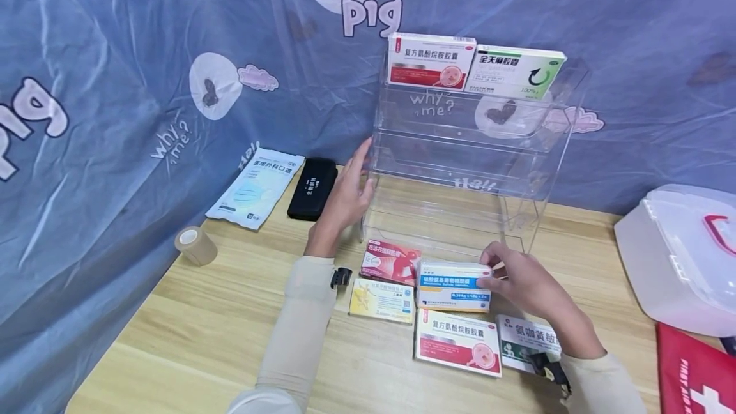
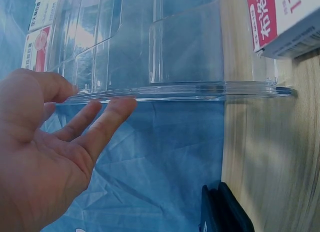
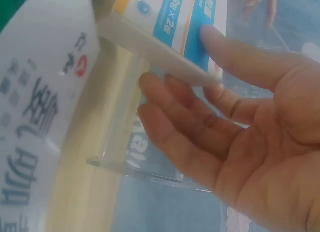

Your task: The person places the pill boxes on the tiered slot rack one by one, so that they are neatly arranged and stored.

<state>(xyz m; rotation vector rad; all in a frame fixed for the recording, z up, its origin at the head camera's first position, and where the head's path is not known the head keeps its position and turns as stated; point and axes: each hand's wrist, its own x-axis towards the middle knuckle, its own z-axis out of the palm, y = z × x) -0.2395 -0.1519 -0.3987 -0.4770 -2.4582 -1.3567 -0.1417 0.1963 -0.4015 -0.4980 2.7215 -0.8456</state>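
My right hand (image 1: 520, 276) pinches a white, blue and orange medicine box (image 1: 451, 296) at its right end, thumb on the printed face and fingers behind. In the right wrist view this box (image 3: 175, 34) is tilted. My left hand (image 1: 347, 197) touches the left side of a clear acrylic display rack (image 1: 460, 142), its fingers spread and fairly straight; the left wrist view shows the fingertips at the panel's edge. On the table by the held box lie a red box (image 1: 386, 260), a yellow-white box (image 1: 382, 301), a red-white box (image 1: 458, 342) and a green-white box (image 1: 528, 337).
A red-white box (image 1: 431, 62) and a green-white box (image 1: 514, 72) stand on the rack's top tier. To the left are a mask packet (image 1: 255, 188), a black case (image 1: 313, 189) and a tape roll (image 1: 197, 246). A white bin (image 1: 673, 254) and red first-aid pouch (image 1: 690, 363) lie right.
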